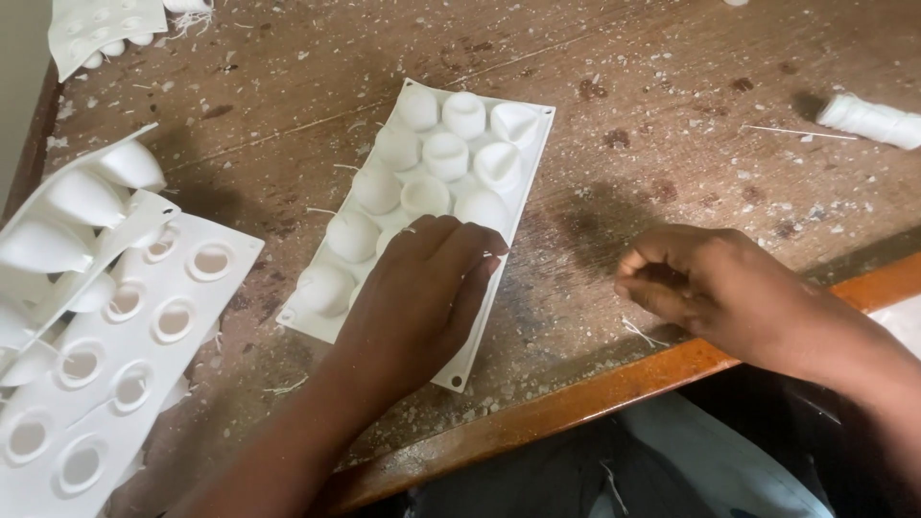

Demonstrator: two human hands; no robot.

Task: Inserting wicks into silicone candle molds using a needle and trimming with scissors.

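Observation:
A white silicone mould [526, 168] lies upside down on the wooden table, its rounded cup bottoms pointing up. My left hand [417, 293] rests flat on its near end, fingers spread over the cups, pressing it down. My right hand [696, 288] hovers to the right of the mould near the table edge, its fingertips pinched together on a thin white thread or wick; what it grips is hard to make out. A loose white strand [641, 334] lies just under that hand.
Stacked white moulds [144, 317] with round holes sit at the left. Another mould [96, 29] lies at the top left. A white roll [873, 120] rests at the far right. The worn table [652, 134] has an orange front edge [595, 393] and white wax crumbs.

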